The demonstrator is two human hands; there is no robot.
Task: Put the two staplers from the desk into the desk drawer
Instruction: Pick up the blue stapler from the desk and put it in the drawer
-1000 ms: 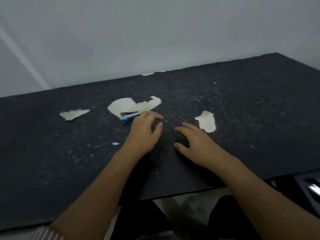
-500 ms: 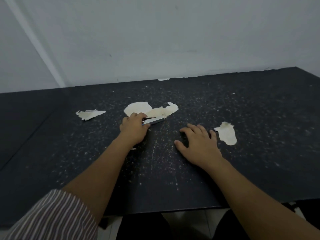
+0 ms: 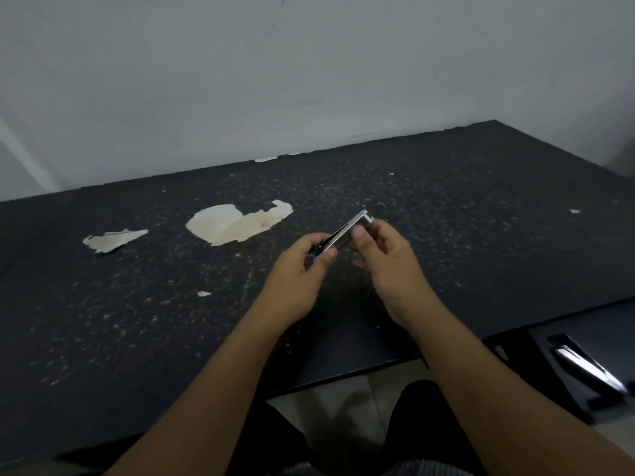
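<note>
A small silver stapler with a blue base (image 3: 347,233) is lifted above the black desk (image 3: 137,321), held between both hands. My left hand (image 3: 299,273) grips its near, blue end. My right hand (image 3: 388,262) pinches its far, metal end between thumb and fingers. The stapler tilts up towards the right. A second stapler is not visible. At the lower right the desk drawer (image 3: 584,355) shows below the desk's edge, with a shiny handle.
Pale patches of peeled surface (image 3: 237,223) lie on the desk behind the hands, and another patch (image 3: 113,239) lies to the left. A grey wall (image 3: 309,80) runs along the desk's back. My legs show under the front edge.
My left hand closed round the stapler by the pale patch and lifted it towards the middle. My right hand left the desk top and took hold of the stapler's other end.
</note>
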